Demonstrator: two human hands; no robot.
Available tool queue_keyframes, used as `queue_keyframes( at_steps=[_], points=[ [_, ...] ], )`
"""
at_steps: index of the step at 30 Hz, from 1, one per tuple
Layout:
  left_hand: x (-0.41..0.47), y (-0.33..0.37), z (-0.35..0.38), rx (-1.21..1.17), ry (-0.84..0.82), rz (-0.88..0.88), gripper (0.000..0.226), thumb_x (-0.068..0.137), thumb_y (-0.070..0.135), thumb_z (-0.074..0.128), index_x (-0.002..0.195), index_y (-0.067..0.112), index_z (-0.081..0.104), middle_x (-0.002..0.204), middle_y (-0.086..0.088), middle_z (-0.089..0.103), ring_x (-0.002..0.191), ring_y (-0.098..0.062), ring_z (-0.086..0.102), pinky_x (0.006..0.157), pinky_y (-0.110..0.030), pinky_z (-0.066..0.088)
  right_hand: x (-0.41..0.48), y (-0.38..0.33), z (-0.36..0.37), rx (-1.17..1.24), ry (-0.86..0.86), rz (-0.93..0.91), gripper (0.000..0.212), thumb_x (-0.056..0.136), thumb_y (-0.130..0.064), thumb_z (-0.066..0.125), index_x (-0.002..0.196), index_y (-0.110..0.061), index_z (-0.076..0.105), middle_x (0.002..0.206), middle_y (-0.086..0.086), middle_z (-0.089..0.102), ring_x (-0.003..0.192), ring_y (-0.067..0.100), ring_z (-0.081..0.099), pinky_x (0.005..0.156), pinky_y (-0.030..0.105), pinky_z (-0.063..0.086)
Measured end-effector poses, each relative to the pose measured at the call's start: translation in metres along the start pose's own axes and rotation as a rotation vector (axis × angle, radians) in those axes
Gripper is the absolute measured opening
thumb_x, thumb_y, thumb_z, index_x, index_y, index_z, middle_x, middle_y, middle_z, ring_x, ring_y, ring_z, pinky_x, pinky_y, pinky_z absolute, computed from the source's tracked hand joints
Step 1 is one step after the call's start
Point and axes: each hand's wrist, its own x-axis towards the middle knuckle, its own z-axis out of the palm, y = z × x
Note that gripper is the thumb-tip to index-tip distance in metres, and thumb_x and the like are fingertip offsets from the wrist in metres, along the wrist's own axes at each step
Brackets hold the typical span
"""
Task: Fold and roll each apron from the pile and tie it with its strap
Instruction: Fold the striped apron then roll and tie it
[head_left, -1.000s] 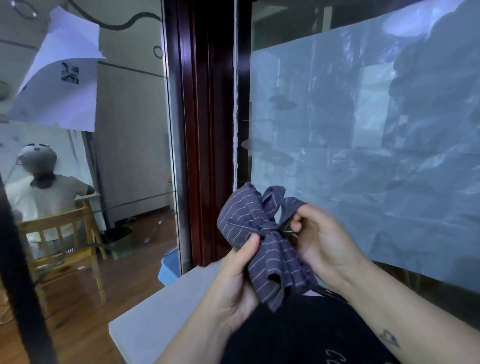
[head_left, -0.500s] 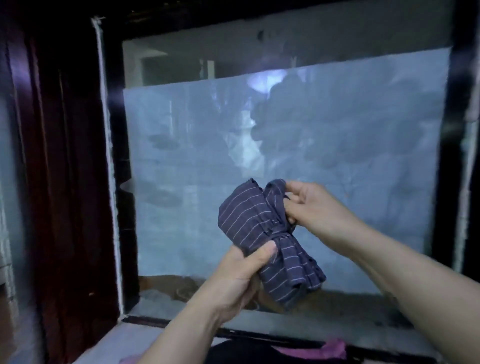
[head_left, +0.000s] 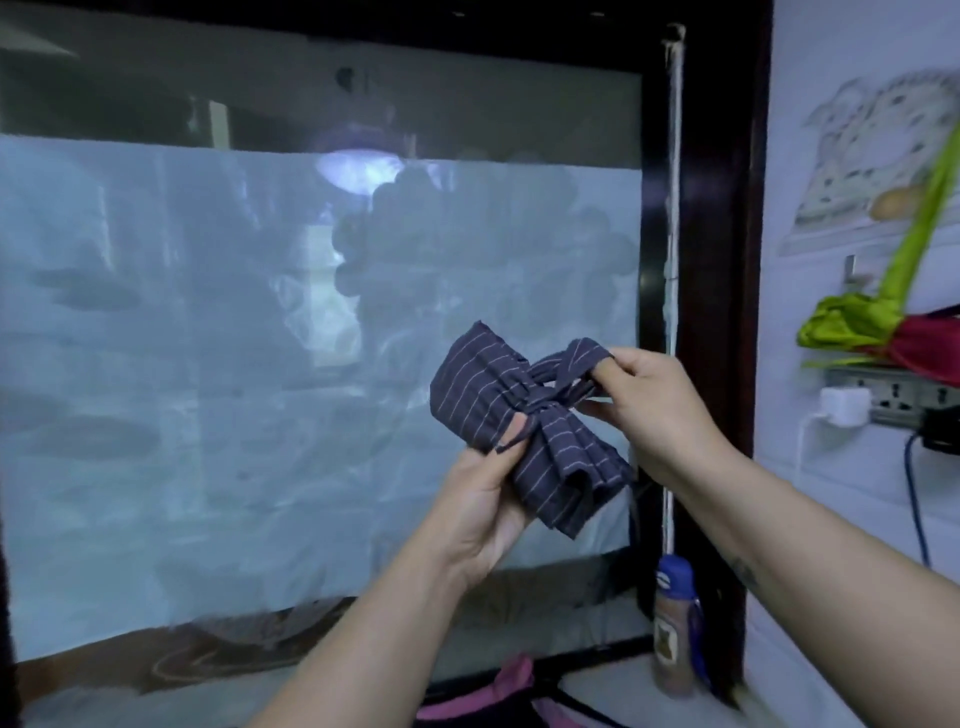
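A rolled navy pinstriped apron (head_left: 483, 389) is held up in the air in front of a window, cinched round its middle by its own strap (head_left: 563, 364). My left hand (head_left: 480, 504) grips the lower half of the roll from below, thumb pressed near the knot. My right hand (head_left: 654, 410) pinches the strap loop at the roll's upper right. A thin strap end hangs by my left thumb. At the bottom edge lie dark and pink cloths (head_left: 511, 691) of the pile, mostly cut off.
A frosted window (head_left: 260, 364) in a dark frame (head_left: 727, 312) fills the view ahead. A bottle (head_left: 675, 623) stands on the sill at lower right. On the right wall hang green and red cloths (head_left: 857, 322) above a power strip (head_left: 893, 395) with a charger.
The view has swung to the right, bringing the right wall into sight. My right hand has drawn the strap loop out to the right, and the roll now tilts more level.
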Motion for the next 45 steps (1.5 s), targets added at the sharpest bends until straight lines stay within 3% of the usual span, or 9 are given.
queue_keyframes(
  at_steps=[5,12,18,24,27,32,36,41,45],
  points=[
    [-0.001,0.015,-0.016,0.039,-0.104,-0.053,0.097,0.045,0.032,0.095,0.126,0.000,0.053,0.116,-0.018,0.067,0.099,-0.026,0.069,0.075,-0.035,0.058,-0.010,-0.013,0.015,0.216,-0.135,0.138,0.017,0.092,-0.015,0.058,0.094,-0.002,0.069,0.091,0.013,0.068,0.082,0.017,0.062,0.078,0.028,0.054],
    [-0.009,0.000,-0.013,0.183,-0.222,-0.103,0.045,0.076,0.019,0.072,0.117,0.009,0.057,0.110,-0.010,0.071,0.101,-0.024,0.068,0.080,-0.038,0.058,-0.026,-0.010,0.013,0.228,0.008,0.134,0.011,0.091,-0.010,0.058,0.086,-0.004,0.066,0.079,0.009,0.071,0.075,0.020,0.067,0.068,0.027,0.056],
    [0.008,-0.012,0.030,0.052,-0.304,-0.119,0.038,0.078,0.017,0.066,0.114,0.010,0.058,0.107,-0.008,0.071,0.094,-0.019,0.069,0.080,-0.034,0.058,-0.026,-0.031,-0.016,0.555,0.174,0.090,0.007,0.083,-0.011,0.055,0.085,-0.004,0.054,0.088,0.020,0.059,0.086,0.029,0.061,0.093,0.047,0.050],
    [0.044,-0.012,0.090,0.380,-0.328,0.006,0.091,0.067,0.033,0.068,0.148,0.032,0.026,0.139,0.010,0.050,0.122,-0.007,0.052,0.108,-0.042,0.033,-0.026,-0.076,-0.087,-0.136,0.356,-0.065,0.015,0.095,-0.021,0.055,0.087,-0.010,0.062,0.081,0.010,0.068,0.076,0.022,0.064,0.078,0.039,0.052],
    [0.056,-0.001,0.128,0.748,-0.279,0.452,0.089,0.063,0.055,0.066,0.142,0.042,0.028,0.142,0.017,0.035,0.134,0.003,0.030,0.108,-0.022,0.023,-0.031,-0.095,-0.123,-0.534,0.331,-0.092,0.019,0.094,-0.023,0.056,0.076,-0.018,0.061,0.072,0.002,0.065,0.070,0.018,0.060,0.076,0.039,0.050],
    [0.075,-0.010,0.205,1.603,-0.592,0.705,0.080,0.059,0.081,0.044,0.132,0.051,0.033,0.125,0.025,0.057,0.125,0.000,0.045,0.119,-0.047,0.002,-0.026,-0.125,-0.167,-0.692,0.233,-0.128,0.013,0.094,-0.010,0.052,0.084,-0.014,0.058,0.077,0.005,0.067,0.070,0.015,0.063,0.071,0.031,0.052],
    [0.091,-0.030,0.241,1.546,-0.482,0.770,0.023,0.076,0.059,0.050,0.093,0.043,0.054,0.072,0.021,0.063,0.079,0.000,0.055,0.118,-0.045,0.004,-0.028,-0.141,-0.194,-0.531,0.336,-0.173,0.018,0.094,-0.009,0.054,0.077,-0.014,0.056,0.060,-0.003,0.062,0.048,0.002,0.054,0.049,0.015,0.042],
    [0.101,-0.051,0.257,1.504,-0.354,0.880,0.017,0.086,0.044,0.045,0.090,0.033,0.056,0.078,0.013,0.065,0.086,-0.007,0.058,0.116,-0.043,0.010,-0.024,-0.159,-0.219,-0.518,0.316,-0.079,0.019,0.091,0.000,0.055,0.077,-0.012,0.054,0.063,0.002,0.059,0.044,0.005,0.050,0.043,0.014,0.036],
    [0.117,-0.047,0.270,1.148,-0.515,0.538,0.012,0.078,0.038,0.060,0.087,0.031,0.064,0.085,0.011,0.071,0.087,-0.010,0.065,0.098,-0.040,0.045,-0.009,-0.180,-0.230,-0.591,0.230,-0.011,0.017,0.090,0.006,0.053,0.081,-0.009,0.055,0.068,0.006,0.058,0.048,0.006,0.053,0.042,0.014,0.039]
  ],
)
